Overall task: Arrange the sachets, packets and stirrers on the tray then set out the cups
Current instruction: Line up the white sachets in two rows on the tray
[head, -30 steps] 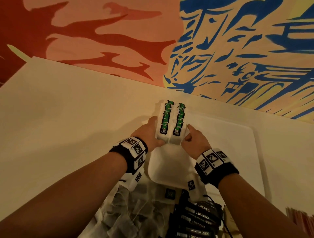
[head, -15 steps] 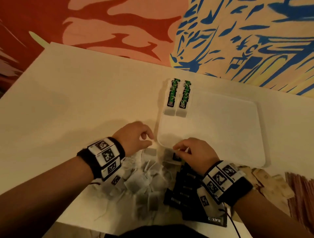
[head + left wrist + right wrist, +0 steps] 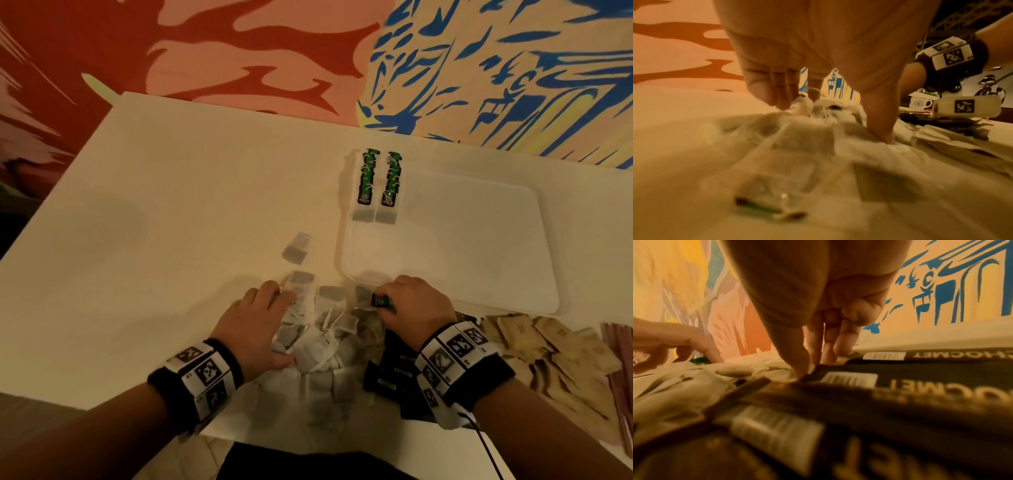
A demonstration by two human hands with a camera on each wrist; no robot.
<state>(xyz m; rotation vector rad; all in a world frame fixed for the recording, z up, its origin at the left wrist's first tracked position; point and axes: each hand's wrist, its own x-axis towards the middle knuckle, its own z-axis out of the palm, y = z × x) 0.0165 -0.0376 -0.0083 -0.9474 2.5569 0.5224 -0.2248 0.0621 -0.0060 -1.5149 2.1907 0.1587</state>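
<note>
Two rows of green-labelled tea bags (image 3: 376, 185) lie side by side at the far left end of the white tray (image 3: 479, 246). In front of the tray is a loose pile of tea bags (image 3: 329, 339). My left hand (image 3: 281, 325) rests on the pile, fingers bent, with its thumb (image 3: 884, 134) pressing into the bags. My right hand (image 3: 388, 303) pinches a tea bag with a green tag (image 3: 379, 301) at the tray's near corner; in the right wrist view its thumb (image 3: 797, 363) meets the fingers there. A patterned white cup (image 3: 918, 104) stands beyond the right wrist.
Black Chocmet sachets (image 3: 390, 380) lie under my right wrist, beside the pile. Brown packets (image 3: 548, 353) and reddish stirrers (image 3: 620, 363) lie to the right, in front of the tray. One tea bag (image 3: 297, 250) lies apart, left of the tray. A painted wall backs the table.
Both hands let go of the two tea bag rows on the tray and drew back to the pile in front. The right hand took hold of a tagged tea bag.
</note>
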